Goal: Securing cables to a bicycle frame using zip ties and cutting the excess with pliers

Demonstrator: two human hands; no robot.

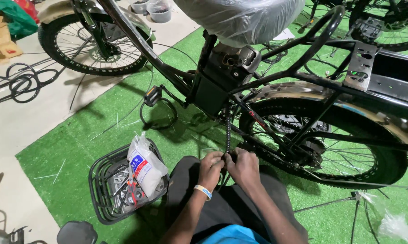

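Here I see my left hand point(210, 165) and right hand point(243, 165) both pinching the black cable point(228, 131) near the rear wheel point(330, 140), basket point(100, 180) left.

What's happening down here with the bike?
A person crouches on green artificial turf beside a black bicycle. The left hand and right hand meet low on the frame, gripping a black spiral-wrapped cable next to the rear wheel. A black wire basket holding tools and a white bag sits at the left.
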